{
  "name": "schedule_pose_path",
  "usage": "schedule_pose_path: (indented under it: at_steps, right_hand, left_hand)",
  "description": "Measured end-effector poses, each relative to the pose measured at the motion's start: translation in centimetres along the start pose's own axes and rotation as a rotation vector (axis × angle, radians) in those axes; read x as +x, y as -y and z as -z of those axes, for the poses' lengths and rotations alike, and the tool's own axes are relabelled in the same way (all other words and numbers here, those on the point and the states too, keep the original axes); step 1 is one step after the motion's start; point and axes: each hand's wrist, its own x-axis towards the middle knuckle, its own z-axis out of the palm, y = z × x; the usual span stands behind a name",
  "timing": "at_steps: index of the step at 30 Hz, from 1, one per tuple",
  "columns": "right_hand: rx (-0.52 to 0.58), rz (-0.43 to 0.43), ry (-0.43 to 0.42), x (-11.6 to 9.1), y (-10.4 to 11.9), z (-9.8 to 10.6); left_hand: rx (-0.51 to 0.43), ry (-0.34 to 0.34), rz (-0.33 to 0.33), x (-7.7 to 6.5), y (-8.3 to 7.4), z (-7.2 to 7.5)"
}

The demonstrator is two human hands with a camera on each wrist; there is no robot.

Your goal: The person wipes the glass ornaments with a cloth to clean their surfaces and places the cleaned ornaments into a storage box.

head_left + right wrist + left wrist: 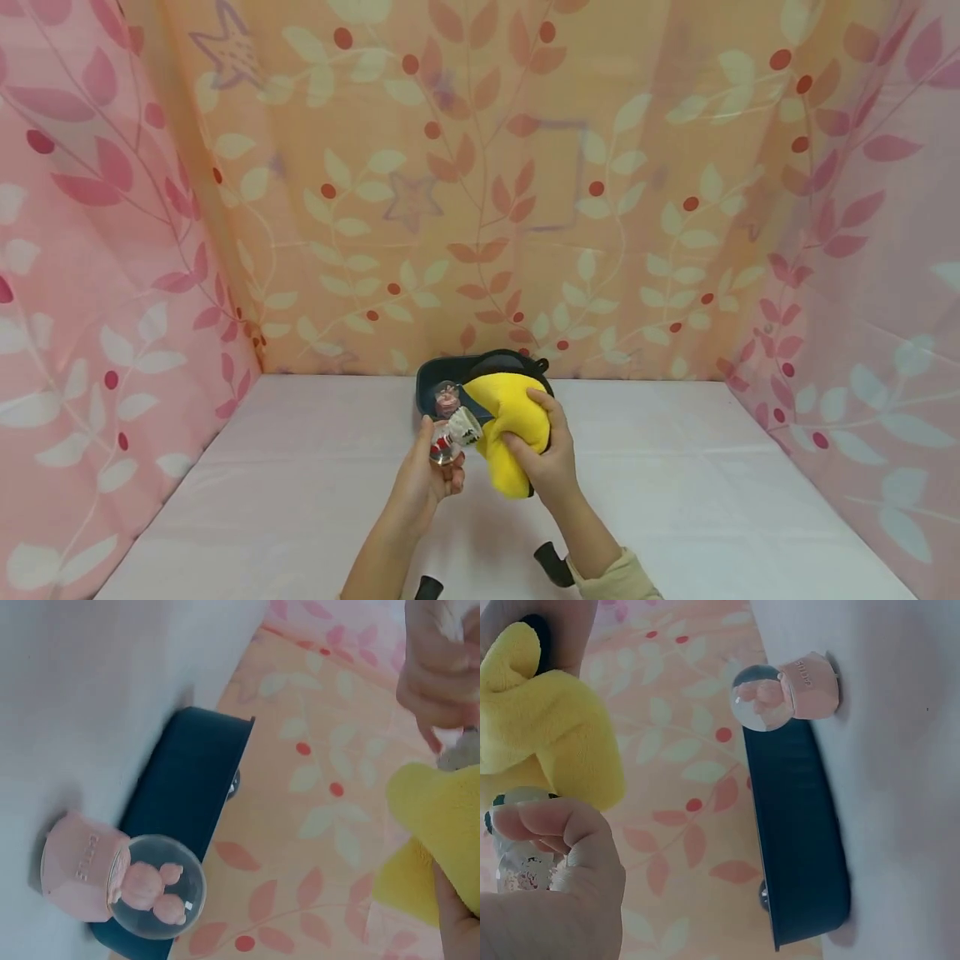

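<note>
My left hand (pixel 422 479) grips a snow globe (pixel 444 450) with red and white inside. It is tilted, its white base with dark green marks (pixel 467 427) pointing up and right. My right hand (pixel 553 458) grips a fuzzy yellow cloth (pixel 517 408) with black edging. The cloth lies right against the globe's base in the left wrist view. A second snow globe (pixel 447 398), pinkish inside, sits in the left part of a dark blue tray (pixel 429 375). At the tray's right front, a pink-based snow globe (pixel 810 686) stands upright on the table, hidden by cloth and hand in the head view.
The white-covered table (pixel 300 467) ends at an orange leaf-print curtain (pixel 360 250) behind the tray. Pink leaf-print curtains (pixel 97 292) close off both sides. Small black pieces (pixel 553 564) show near both wrists.
</note>
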Motion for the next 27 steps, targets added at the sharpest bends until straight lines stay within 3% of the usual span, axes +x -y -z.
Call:
schedule_pose_path:
  at_steps: [6, 11, 14, 18, 27]
  right_hand:
    - [-0.150, 0.174, 0.143, -0.9, -0.4, -1.1]
    - [-0.153, 0.185, 0.247, -1.0, -0.7, -1.6]
    - [-0.165, 0.171, 0.218, -1.0, -0.7, -1.8]
    - [-0.202, 0.187, 0.133, -1.1, -0.6, -2.0]
    - [-0.201, 0.183, 0.001, -0.9, -0.4, -1.7]
  left_hand:
    - [-0.018, 0.066, 0.020, -0.1, -0.1, -0.4]
    - [0.099, 0.097, 0.019, -0.2, -0.1, -0.6]
    - [0.196, 0.067, 0.025, -0.3, 0.0, -0.5]
    - [0.253, 0.025, 0.011, -0.4, 0.2, -0.7]
    - [0.079, 0.068, -0.013, 0.0, 0.5, -0.5]
